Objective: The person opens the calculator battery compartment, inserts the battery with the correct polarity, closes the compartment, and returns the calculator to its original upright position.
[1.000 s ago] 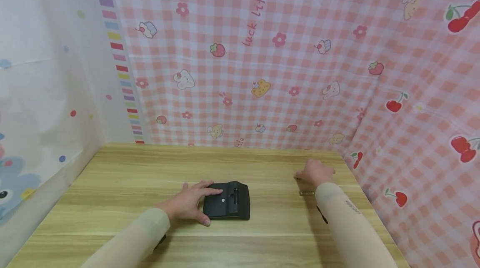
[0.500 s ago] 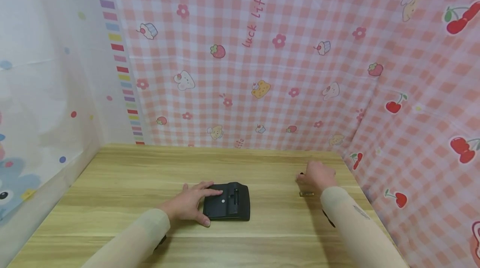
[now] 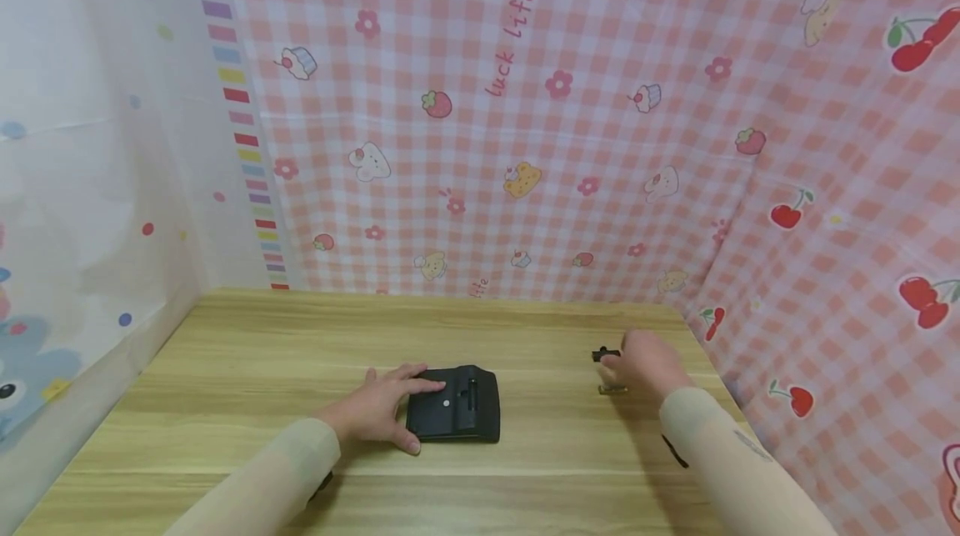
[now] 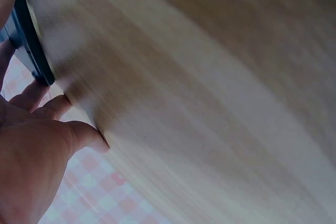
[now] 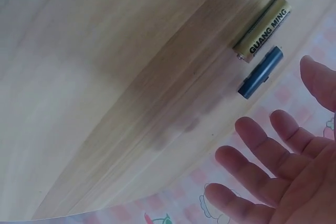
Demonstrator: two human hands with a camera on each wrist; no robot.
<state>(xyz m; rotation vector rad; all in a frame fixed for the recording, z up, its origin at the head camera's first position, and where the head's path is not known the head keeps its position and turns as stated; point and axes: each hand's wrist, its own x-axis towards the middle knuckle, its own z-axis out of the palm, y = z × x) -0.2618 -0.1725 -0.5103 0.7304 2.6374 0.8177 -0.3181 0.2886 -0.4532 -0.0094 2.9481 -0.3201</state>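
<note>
A black calculator (image 3: 438,419) lies back side up on the table, with a long narrow battery slot exposed in its raised part. My left hand (image 3: 371,407) rests on its left side, fingers spread, the index finger on top and the thumb at the near edge. Right of it, a gold battery (image 5: 263,30) lettered "GUANG MING" lies on the wood. Beside that battery sits a small black battery cover (image 5: 261,72) with a tab. Close to both, my right hand (image 3: 648,369) has its fingers apart and holds nothing; in the right wrist view its palm shows.
The wood-grain table (image 3: 300,336) meets a pink checked cloth (image 3: 480,144) at the back and right. A pale dotted cloth (image 3: 97,144) hangs on the left. Table surface lies between the calculator and the battery.
My right hand has drawn back to the right and nearer to me, off the black battery cover, which now shows on the table. The left hand and calculator have stayed put.
</note>
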